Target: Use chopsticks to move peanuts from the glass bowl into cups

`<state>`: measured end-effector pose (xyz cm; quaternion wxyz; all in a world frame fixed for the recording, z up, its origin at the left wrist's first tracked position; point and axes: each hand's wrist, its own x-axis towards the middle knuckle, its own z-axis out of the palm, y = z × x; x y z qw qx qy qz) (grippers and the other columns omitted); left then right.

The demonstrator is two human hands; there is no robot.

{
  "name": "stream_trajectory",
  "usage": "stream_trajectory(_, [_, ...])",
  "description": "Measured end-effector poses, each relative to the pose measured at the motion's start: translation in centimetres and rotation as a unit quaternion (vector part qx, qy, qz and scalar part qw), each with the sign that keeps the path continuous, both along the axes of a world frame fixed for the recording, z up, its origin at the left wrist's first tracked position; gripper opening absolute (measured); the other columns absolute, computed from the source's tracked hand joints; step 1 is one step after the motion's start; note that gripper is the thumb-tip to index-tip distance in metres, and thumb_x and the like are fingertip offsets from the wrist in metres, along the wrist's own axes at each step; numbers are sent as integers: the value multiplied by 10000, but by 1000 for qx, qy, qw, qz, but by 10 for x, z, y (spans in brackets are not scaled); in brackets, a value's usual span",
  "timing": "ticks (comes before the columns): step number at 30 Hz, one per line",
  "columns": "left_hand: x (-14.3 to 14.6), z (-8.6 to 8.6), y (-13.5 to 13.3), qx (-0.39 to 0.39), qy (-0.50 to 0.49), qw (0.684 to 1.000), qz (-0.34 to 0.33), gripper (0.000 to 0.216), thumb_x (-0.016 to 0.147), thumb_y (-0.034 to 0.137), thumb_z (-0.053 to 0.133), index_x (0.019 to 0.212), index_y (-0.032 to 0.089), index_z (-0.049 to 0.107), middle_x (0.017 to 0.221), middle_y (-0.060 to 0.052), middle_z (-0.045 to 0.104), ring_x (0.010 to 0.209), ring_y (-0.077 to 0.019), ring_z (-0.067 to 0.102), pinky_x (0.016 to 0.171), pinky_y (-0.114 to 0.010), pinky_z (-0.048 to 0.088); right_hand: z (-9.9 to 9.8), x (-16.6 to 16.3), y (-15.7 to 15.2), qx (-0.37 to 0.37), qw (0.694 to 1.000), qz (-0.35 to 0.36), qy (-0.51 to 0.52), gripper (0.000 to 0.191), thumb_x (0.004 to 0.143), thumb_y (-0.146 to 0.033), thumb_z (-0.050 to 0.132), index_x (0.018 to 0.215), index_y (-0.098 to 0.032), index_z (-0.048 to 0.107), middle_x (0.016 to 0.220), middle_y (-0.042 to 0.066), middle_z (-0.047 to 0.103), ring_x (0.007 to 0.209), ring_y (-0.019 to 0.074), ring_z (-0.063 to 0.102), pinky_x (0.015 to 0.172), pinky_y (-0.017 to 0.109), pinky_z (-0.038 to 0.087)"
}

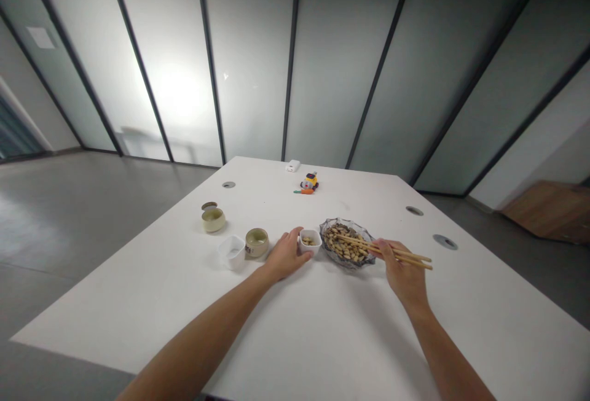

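Observation:
My right hand (402, 270) grips a pair of wooden chopsticks (369, 244) whose tips reach into a glass bowl (346, 242) heaped with nuts. My left hand (286, 255) curls around a small white cup (310, 241) that has a few nuts in it, thumb and fingers touching its side. The cup stands just left of the glass bowl.
Left of my left hand stand a small beige cup (257, 242), an empty white cup (232, 250) and a lidded beige cup (213, 218). A small toy (310, 183) and a white box (292, 166) lie at the far side. The white table (318, 321) has round cable holes (445, 242).

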<state>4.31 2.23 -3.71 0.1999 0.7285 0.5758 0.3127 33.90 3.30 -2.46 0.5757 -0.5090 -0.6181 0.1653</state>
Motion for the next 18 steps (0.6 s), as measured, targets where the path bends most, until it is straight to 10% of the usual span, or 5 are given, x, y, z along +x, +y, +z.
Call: stream_trajectory(18, [-1, -3, 2, 4, -6, 1000, -4, 648, 900, 386, 726, 1470, 179, 495, 1379, -148, 663, 1255, -318, 625, 1076, -416, 483, 2, -5, -3, 13, 1000, -24, -12, 585, 925, -756, 571, 910, -197, 744, 914, 108, 793, 759, 267, 792, 666, 357, 630])
